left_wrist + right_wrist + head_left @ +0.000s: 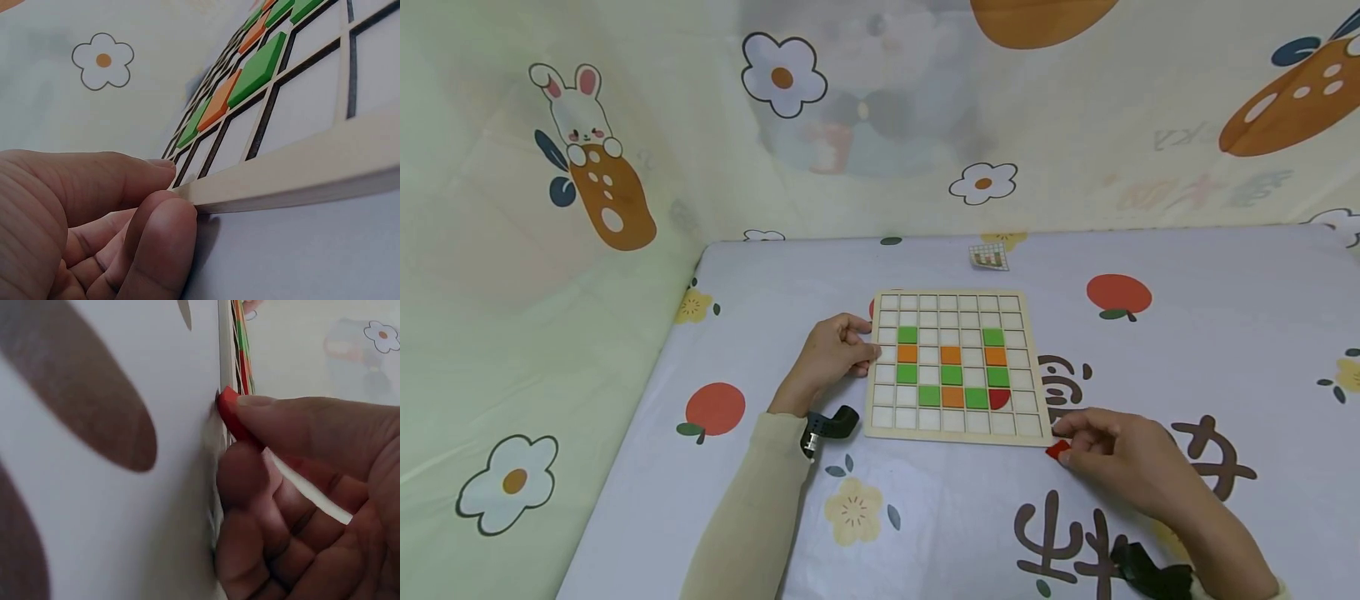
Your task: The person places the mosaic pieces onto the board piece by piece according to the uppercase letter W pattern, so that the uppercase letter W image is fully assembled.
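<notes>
A square wooden grid board [958, 438] lies flat on the cloth, with green, orange and red tiles set in some cells. At its left edge my left hand [831, 354] holds the frame between thumb and finger; the left wrist view shows the fingertips right at the wooden rim [294, 179]. My right hand [1123, 458] pinches a small red tile [1057, 450] just outside the board's front right corner. In the right wrist view the red tile [230, 409] sticks out between thumb and fingertip. A rounded red tile [999, 399] sits in the grid near that corner.
Behind the board lies a small card [988, 257] printed with a coloured grid pattern. The white tablecloth [1225, 333] carries printed fruit, flowers and brown lettering. A printed curtain [887, 200] rises along the back and left side of the table.
</notes>
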Motion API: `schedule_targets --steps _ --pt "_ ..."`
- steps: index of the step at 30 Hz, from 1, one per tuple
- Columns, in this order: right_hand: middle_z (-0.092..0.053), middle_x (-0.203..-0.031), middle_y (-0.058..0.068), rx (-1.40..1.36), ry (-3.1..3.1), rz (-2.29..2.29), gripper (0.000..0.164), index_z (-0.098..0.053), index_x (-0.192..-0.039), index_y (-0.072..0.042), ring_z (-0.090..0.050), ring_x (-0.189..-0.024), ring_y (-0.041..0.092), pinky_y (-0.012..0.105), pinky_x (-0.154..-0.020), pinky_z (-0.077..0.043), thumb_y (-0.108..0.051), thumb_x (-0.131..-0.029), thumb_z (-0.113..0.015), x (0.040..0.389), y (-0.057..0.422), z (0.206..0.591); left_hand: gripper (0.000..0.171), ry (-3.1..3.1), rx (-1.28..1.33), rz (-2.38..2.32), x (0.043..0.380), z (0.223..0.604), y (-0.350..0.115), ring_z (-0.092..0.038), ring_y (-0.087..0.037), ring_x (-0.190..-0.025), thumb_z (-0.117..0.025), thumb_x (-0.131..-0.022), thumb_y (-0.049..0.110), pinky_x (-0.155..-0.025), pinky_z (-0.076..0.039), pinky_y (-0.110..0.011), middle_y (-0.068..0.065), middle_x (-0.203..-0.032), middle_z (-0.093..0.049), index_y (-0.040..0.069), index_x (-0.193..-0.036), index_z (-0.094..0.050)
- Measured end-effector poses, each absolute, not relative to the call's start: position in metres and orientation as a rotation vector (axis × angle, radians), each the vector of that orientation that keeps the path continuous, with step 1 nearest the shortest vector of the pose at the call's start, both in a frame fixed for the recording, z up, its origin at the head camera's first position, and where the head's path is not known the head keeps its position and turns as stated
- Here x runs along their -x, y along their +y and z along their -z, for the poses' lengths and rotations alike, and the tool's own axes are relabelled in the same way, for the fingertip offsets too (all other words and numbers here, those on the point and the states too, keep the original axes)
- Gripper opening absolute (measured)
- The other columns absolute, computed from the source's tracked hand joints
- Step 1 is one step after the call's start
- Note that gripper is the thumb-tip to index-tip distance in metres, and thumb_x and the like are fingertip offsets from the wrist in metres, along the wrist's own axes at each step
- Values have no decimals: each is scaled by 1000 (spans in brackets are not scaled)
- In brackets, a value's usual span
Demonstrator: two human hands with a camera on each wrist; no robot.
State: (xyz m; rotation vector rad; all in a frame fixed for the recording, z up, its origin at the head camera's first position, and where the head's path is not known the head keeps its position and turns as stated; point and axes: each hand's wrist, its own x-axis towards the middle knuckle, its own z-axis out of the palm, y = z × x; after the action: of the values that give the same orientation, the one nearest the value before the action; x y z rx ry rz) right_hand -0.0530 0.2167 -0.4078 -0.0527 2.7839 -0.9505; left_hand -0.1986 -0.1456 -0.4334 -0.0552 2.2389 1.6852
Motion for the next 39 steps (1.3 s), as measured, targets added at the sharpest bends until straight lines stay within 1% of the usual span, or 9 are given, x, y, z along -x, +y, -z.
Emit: schedule_targets --steps 2,5,8,13,20,25,31,37,39 --pt "-69 -84 -4 75 2786 970 22 -80 -107 -15 -56 -74 16 24 -60 -45 -11 -86 -84 53 218 409 35 2242 54 -1679 199 433 -145 -65 -14 -64 -79 -91 4 -60 -58 -24 -7 -83 -63 3 -123 -63" --pt "-74 -93 -2 68 2761 1003 20 -81 -107 -15 -57 -77 17 24 -61 -46 -11 -87 -83 53 219 409 35 2245 53 -1673 199 433 -145 -65 -14 -64 -79 -92 4 -61 -58 -24 -8 -84 -63 3 -123 -64" --pt "-76 -98 1 22 2708 1046 20 -81 -108 -14 -62 -79 16 23 -65 -50 -13 -88 -83 53 220 408 34 2244 54 -1672 199 433 -145 -65 -14 -64 -79 -92 5 -61 -58 -24 -7 -84 -63 3 -123 -64" --pt "-75 -92 -2 7 2674 1080 16 -80 -105 -15 -63 -75 15 23 -66 -52 -12 -89 -80 53 218 406 34 2244 56 -1673 199 432 -145 -66 -15 -65 -79 -93 5 -61 -58 -25 -7 -85 -63 4 -122 -63" --pt "-63 -80 -3 90 2752 1050 20 -79 -106 -12 -53 -68 13 23 -58 -44 -6 -87 -80 53 208 410 32 2245 69 -1669 199 432 -145 -65 -14 -65 -78 -93 5 -61 -58 -24 -7 -85 -62 3 -122 -64" --pt "-57 -79 -3 156 2772 1017 26 -78 -105 -14 -51 -70 13 24 -57 -43 -10 -81 -87 52 197 410 32 2243 69 -1672 198 433 -145 -65 -14 -65 -77 -94 5 -61 -59 -24 -8 -85 -62 3 -122 -64" --pt "-53 -74 -5 216 2786 964 19 -78 -95 -18 -50 -67 13 24 -55 -42 -7 -81 -86 54 189 409 32 2249 62 -1673 198 434 -145 -65 -14 -65 -77 -94 5 -61 -59 -25 -8 -85 -62 3 -123 -64" --pt "-53 -74 -5 228 2774 949 22 -79 -100 -18 -49 -70 14 25 -57 -41 -10 -81 -87 56 185 407 31 2250 64 -1673 198 433 -145 -65 -14 -65 -77 -94 6 -60 -59 -25 -8 -85 -62 3 -122 -64" --pt "-52 -74 -5 252 2786 944 22 -80 -99 -19 -48 -70 14 25 -57 -39 -10 -81 -87 56 184 407 31 2247 67 -1675 199 434 -145 -65 -14 -64 -77 -94 5 -60 -59 -24 -8 -85 -62 3 -122 -64"
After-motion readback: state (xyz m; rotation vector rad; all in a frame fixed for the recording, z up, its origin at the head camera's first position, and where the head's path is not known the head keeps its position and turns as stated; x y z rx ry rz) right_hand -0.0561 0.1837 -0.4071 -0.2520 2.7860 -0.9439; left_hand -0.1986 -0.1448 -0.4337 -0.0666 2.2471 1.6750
